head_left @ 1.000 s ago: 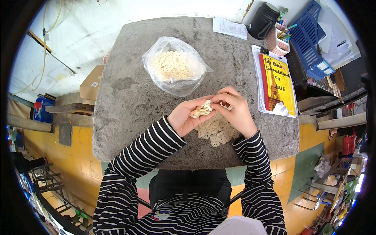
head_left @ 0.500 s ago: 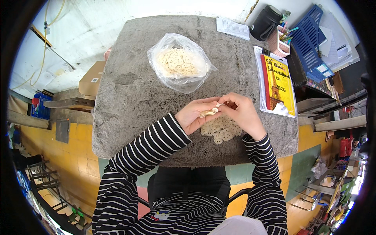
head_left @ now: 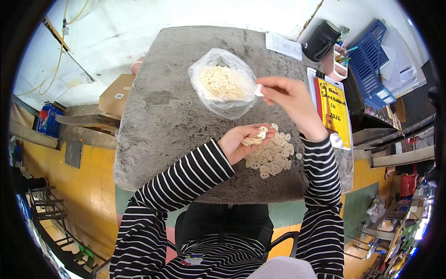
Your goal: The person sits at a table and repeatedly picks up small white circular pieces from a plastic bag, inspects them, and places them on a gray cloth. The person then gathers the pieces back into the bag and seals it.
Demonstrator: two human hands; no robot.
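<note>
My left hand [head_left: 238, 142] is palm up, its fingers curled round a small stack of flat cream pieces with little holes, like buttons [head_left: 255, 137]. Between the thumb and fingertips of my right hand [head_left: 295, 102] is a small white piece [head_left: 259, 90], held at the right edge of a clear plastic bag [head_left: 197, 93]. Inside the open bag lies a heap of similar cream pieces [head_left: 220, 83]. More of them form a loose pile [head_left: 274, 158] on the table, below and right of my left hand; a few lie slightly apart from it.
Grey fluffy cloth covers the table [head_left: 158, 116]. Toward the right stand a yellow notebook [head_left: 335, 104], a crumpled white tissue [head_left: 340, 139], a pink pen basket [head_left: 334, 69], a black cylindrical container [head_left: 320, 41] and blue file racks [head_left: 369, 60]. A printed sheet [head_left: 283, 45] lies at the back.
My right hand has left my left hand and moved up and away to the bag's right edge, with a white piece in its fingertips. My left hand keeps its stack. The whole view has shifted slightly.
</note>
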